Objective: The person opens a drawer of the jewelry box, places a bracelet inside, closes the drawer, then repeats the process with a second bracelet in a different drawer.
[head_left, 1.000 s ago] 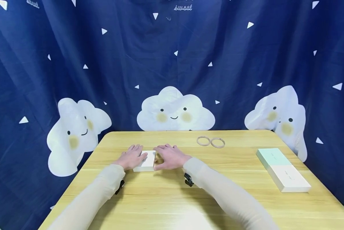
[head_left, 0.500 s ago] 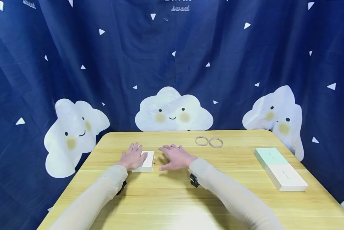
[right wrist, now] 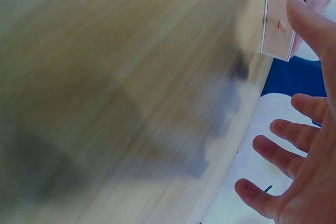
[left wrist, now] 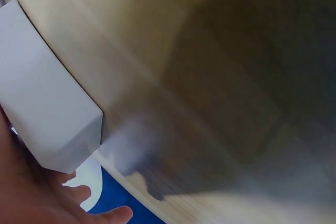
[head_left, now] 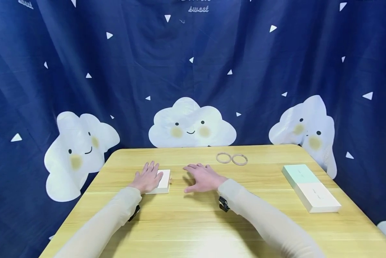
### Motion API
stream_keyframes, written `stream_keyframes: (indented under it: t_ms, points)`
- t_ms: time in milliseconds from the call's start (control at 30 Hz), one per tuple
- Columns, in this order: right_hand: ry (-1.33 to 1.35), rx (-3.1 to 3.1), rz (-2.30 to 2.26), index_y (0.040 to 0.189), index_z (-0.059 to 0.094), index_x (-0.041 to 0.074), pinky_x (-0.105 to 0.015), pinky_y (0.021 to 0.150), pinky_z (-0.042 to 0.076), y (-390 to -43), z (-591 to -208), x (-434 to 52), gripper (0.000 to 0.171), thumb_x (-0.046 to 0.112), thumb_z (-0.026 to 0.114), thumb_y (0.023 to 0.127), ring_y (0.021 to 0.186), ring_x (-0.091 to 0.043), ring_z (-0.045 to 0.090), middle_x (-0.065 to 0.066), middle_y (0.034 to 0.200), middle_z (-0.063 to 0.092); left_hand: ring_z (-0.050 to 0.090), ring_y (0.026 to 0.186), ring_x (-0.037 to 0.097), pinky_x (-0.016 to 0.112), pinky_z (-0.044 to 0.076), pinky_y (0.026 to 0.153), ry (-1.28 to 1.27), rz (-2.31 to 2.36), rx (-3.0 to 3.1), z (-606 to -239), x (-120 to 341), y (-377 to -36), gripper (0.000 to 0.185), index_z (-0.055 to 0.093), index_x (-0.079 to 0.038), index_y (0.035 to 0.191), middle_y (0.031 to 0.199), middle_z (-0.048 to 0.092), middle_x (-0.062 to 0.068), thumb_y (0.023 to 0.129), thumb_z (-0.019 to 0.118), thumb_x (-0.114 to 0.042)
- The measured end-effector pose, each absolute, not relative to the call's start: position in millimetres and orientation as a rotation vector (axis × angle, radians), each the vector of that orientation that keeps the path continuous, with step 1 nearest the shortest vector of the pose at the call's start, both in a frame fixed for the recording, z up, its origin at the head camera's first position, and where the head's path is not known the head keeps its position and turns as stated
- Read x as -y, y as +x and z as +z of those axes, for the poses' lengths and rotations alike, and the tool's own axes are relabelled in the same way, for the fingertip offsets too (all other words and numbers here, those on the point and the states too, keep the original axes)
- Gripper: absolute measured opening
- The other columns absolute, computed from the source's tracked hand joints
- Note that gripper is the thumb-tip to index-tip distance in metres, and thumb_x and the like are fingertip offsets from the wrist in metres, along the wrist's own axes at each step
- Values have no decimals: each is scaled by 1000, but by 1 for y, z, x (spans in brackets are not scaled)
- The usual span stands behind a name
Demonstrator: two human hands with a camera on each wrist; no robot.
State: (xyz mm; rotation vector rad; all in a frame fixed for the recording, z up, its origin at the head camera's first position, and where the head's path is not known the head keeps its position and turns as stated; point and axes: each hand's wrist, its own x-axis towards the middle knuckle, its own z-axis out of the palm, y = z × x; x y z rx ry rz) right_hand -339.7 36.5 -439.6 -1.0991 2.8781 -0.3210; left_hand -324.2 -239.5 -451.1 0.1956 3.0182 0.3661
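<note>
Resting on the small white box [head_left: 163, 182], the left hand [head_left: 146, 179] has its fingers spread and its thumb lying across the lid. Just right of that hand, the box's pinkish end [right wrist: 275, 11] shows a little tab [right wrist: 282, 26]. Facing it, apart from the box, the right hand [head_left: 204, 179] holds nothing, thumb and fingers parted. Beyond the right hand, to its right, lie two rings [head_left: 232, 158]; well off to its right sits a mint-and-white carton [head_left: 316, 193].
</note>
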Motion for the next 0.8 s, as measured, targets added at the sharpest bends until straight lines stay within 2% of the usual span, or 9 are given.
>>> stream_keyframes:
  t_ms: [433, 700, 800]
  points:
    - [-1086, -2882, -310, 157, 35, 22, -70, 113, 28, -330, -440, -54, 95, 67, 70, 82, 147, -35, 36, -4, 162, 36, -1, 155, 41, 79, 7, 112, 128, 412, -3014, -461, 239, -325, 75, 16, -6, 162, 169, 1, 20, 106, 25, -55]
    - [-1081, -2874, -335, 157, 35, 22, -73, 112, 25, -323, -438, -73, 93, 66, 70, 83, 146, -46, 34, -7, 163, 35, -2, 156, 41, 80, 4, 111, 122, 400, -3017, -469, 243, -330, 78, 11, -8, 163, 169, 0, 19, 104, 18, -60]
    - [-1079, -2877, -337, 157, 36, 22, -73, 112, 25, -323, -438, -82, 93, 65, 70, 83, 147, -44, 33, -8, 162, 35, -1, 155, 43, 82, 2, 109, 134, 403, -3027, -468, 244, -330, 79, 13, -7, 162, 169, 2, 21, 104, 17, -61]
